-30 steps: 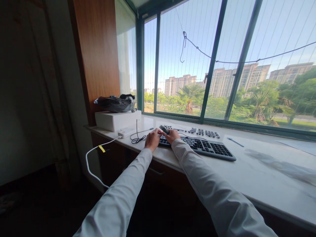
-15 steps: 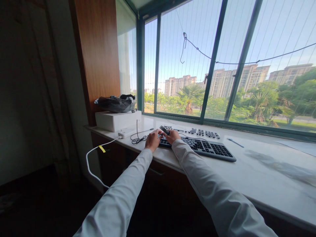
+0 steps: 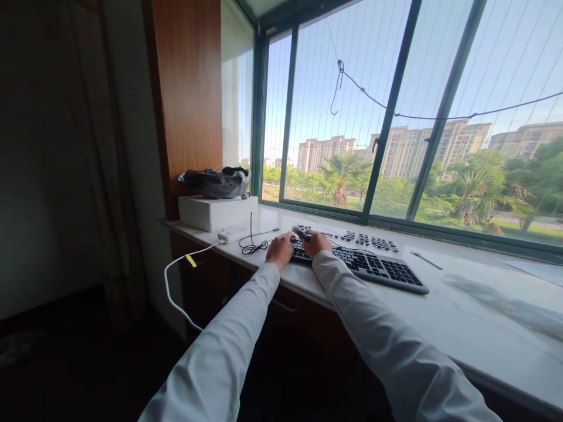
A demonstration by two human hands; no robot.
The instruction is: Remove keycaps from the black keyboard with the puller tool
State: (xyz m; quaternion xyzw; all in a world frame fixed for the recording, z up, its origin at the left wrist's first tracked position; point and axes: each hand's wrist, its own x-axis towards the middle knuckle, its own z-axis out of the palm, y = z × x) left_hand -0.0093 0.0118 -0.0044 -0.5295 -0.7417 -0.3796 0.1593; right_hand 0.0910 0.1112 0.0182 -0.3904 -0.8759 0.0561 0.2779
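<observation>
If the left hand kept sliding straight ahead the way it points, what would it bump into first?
Probably the left end of the black keyboard: the left hand points toward it and already seems to touch that edge. Depth is hard to judge here.

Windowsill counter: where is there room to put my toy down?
Bare counter lies right of the keyboard, past the pen. It's crowded at the left end: both hands, loose keys, cable, white box.
</observation>
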